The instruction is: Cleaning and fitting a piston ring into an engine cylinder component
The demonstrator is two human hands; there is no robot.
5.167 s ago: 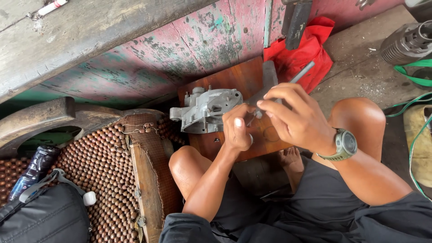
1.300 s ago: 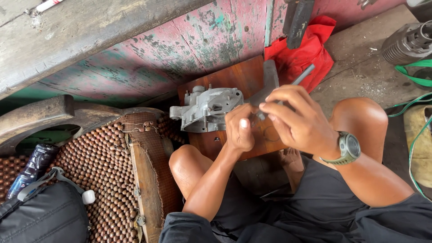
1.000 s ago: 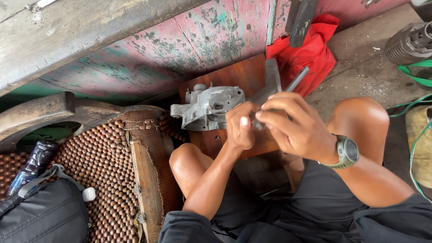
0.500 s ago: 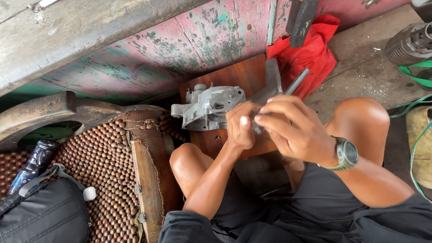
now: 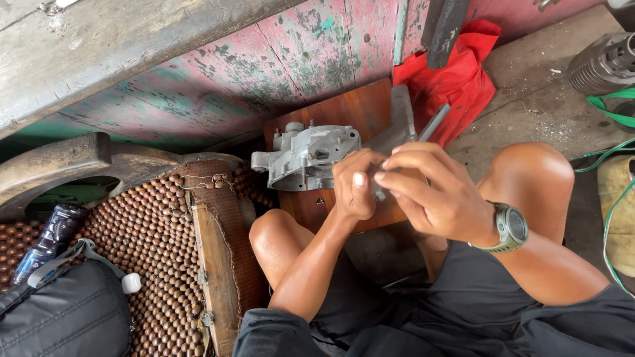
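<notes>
A grey cast-metal engine casing (image 5: 304, 157) rests on a reddish wooden board (image 5: 344, 119) between my knees. My left hand (image 5: 354, 186) is closed at the casing's right side, thumb up. My right hand (image 5: 433, 195), with a wristwatch (image 5: 511, 228), grips a thin metal tool (image 5: 430, 125) whose shaft sticks up and to the right. The tool's tip is hidden behind my fingers where the two hands meet. What my left hand pinches is too small to make out.
A red cloth (image 5: 456, 82) lies behind the board against a peeling painted wooden wall (image 5: 278, 59). A beaded seat cover (image 5: 155, 264), a black bag (image 5: 63, 317) and a dark bottle (image 5: 49, 238) are at left. A ribbed metal cylinder (image 5: 605, 63) and green strap (image 5: 615, 112) are at right.
Both hands have stayed together at the casing's right side, shifting only slightly. The view has drifted a little; the casing and board have not moved.
</notes>
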